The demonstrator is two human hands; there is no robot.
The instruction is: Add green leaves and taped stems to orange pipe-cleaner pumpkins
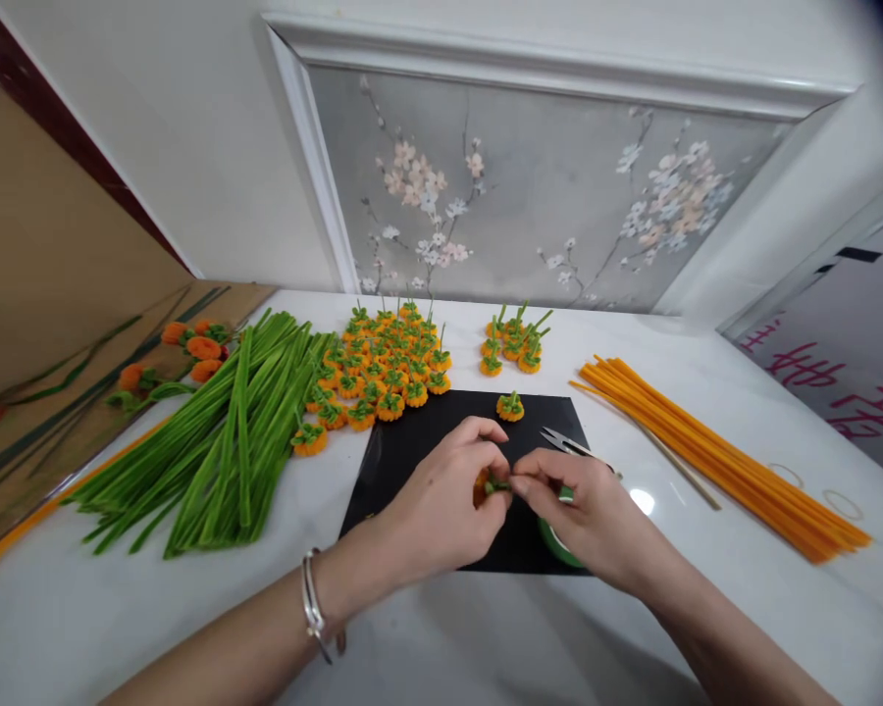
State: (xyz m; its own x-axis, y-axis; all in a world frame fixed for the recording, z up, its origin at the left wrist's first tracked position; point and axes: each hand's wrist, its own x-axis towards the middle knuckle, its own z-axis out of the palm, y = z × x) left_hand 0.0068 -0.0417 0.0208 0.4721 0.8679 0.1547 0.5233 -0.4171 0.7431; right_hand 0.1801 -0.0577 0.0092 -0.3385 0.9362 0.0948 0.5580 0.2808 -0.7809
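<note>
My left hand [448, 495] is closed round a small orange and green pumpkin [481, 487], mostly hidden by the fingers, above a black mat [393, 461]. The thumb and forefinger of my right hand [585, 505] pinch at the green top of the same piece, touching my left fingertips. Under my right hand lies a green roll [559, 549], partly covered. Scissors [563, 441] with their blades apart stick out beyond my right knuckles. One finished-looking pumpkin [510, 407] sits at the mat's back edge.
Green fuzzy stems [242, 431] are heaped at the left, orange stems [721, 461] at the right. Many small pumpkins [389, 368] stand behind the mat, with a smaller group [513, 343] to their right. Orange flowers [204, 348] lie far left.
</note>
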